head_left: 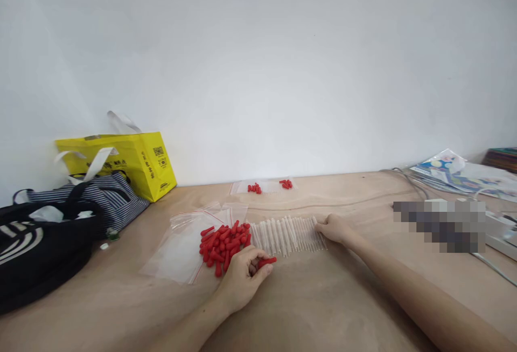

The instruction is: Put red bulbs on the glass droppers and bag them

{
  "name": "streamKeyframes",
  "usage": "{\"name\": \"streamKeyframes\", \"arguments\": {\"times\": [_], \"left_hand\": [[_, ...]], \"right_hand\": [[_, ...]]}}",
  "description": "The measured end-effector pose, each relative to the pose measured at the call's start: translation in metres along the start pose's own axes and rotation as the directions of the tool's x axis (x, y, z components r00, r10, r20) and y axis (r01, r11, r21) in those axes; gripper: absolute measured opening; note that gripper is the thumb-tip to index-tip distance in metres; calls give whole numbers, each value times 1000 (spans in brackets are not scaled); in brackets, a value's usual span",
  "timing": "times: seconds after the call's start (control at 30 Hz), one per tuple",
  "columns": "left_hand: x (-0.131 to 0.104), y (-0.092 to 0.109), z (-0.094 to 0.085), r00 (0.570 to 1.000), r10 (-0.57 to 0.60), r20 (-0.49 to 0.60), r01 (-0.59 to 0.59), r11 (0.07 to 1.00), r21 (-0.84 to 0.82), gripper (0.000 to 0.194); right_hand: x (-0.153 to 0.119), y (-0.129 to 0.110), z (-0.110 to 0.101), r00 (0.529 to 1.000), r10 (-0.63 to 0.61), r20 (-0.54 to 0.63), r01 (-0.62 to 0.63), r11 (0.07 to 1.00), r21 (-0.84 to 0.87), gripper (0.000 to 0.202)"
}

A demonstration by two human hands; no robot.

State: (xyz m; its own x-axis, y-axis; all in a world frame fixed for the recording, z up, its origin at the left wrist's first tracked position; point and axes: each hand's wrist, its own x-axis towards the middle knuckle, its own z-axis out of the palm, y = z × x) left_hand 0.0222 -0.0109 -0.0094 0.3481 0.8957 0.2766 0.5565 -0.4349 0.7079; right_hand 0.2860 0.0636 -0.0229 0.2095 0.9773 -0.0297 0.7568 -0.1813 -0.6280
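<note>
Left hand (246, 277) pinches one red bulb (267, 261), back up; right hand (334, 229) curls down at the tubes' (283, 236) right end, can't tell if gripping. Looks like the pick step; next calls for freeing one tube cleanly. Bulb pile (222, 244) left of tubes; filled bag (269, 186) near worktop's (307, 298) far edge.

Red bulbs (222, 243): rubbery-looking, smooth, low sheen. Thin tubes (283, 236): clear, shiny, glass or plastic unclear. Flat bags (172, 257): transparent plastic film, glossy. Desk (323, 303): wood-look, smooth, faint sheen. Striped bag (133, 199): woven cloth, matt. Black bag (76, 241): matt fabric. Wall (283, 71): smooth, matt.
</note>
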Motion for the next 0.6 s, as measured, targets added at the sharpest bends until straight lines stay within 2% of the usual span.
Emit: {"name": "streamKeyframes", "arguments": {"times": [0.23,0.37,0.53,0.6], "left_hand": [[0,3,-1,1000,-10,14,11,1000,-6,15],[0,5,-1,1000,-11,19,11,1000,-2,15],[0,7,-2,1000,-16,6,16,1000,-10,14],[-1,7,-2,1000,-11,-3,11,1000,-18,12]], "right_hand": [[-5,2,-9,999,50,-1,-50,996,71,33],[-5,7,-12,999,39,-18,-36,990,133,33],[-6,1,-9,993,-71,-91,91,966,244,20],[-13,-6,-3,976,-171,-133,204,935,290,17]]}}
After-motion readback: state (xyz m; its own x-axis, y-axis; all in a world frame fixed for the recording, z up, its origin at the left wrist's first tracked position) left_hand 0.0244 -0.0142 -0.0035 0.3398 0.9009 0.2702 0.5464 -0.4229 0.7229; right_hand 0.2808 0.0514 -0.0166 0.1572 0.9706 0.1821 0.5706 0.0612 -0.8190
